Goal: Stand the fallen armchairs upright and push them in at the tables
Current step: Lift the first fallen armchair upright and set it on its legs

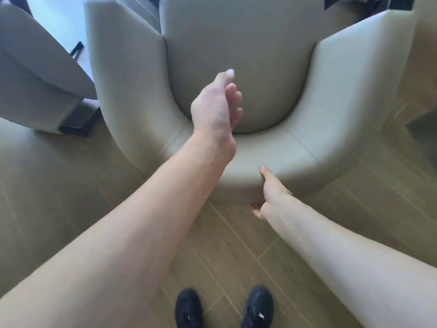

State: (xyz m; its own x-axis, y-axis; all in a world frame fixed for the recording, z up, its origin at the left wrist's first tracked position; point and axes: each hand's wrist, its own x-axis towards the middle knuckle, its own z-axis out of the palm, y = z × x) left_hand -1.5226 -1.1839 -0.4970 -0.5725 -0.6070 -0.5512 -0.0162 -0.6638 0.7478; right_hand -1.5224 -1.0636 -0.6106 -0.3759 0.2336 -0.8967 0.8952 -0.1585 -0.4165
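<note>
A view looking down from head height. A wood-plank floor (236, 245) in pale brown fills the lower half. On it stands a large beige leather-look armchair (260, 147) with a curved wraparound back and a rounded seat cushion; its back rim faces the person and its seat opens away toward the top of the view. A second beige padded armchair (40, 74) is at the upper left, just beside the first, with a dark base showing beneath it.

Two bare forearms reach in from the bottom corners. The right hand (272, 195) is at the outer face of the curved back, directly below the rim: its thumb lies up against the upholstery and its fingers curl under the lower edge, so this grip is grasping the armchair's back. The left hand (215, 107) is raised above the seat cushion, past the inner edge of the back, its fingers loosely extended, released and holding nothing; whether it touches the chair cannot be told.

A pair of black shoes (224, 308) is at the bottom centre.
</note>
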